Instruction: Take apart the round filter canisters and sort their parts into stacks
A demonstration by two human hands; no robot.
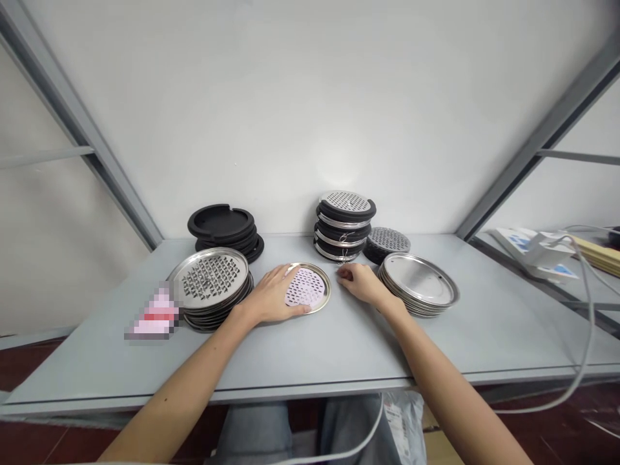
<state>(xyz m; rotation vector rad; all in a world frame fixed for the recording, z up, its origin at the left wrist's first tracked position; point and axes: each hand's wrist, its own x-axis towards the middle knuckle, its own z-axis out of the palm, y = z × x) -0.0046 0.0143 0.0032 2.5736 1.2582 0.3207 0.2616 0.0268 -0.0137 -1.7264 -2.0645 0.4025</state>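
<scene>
My left hand [274,296] spans the left side of a shallow round metal plate [328,294], thumb near its front rim and fingers toward its far rim. Inside the plate lies a pale pinkish disc [305,286] with rows of holes, partly covered by that hand. To the plate's right, my right hand [361,282] is closed in a pinch just above the table; what its fingertips hold is hidden. Close to those fingertips is a thin wire-like piece [344,258]. A stack of round grater plates [209,278] stands left of my left hand; plain round metal plates [420,279] are piled beside my right wrist.
At the back stand black round holders [221,223], a tall stack of black rings and metal discs [345,219], and dark perforated discs [389,241]. A blurred pink patch [157,316] is at left. A white cable [588,323] hangs over the right table edge.
</scene>
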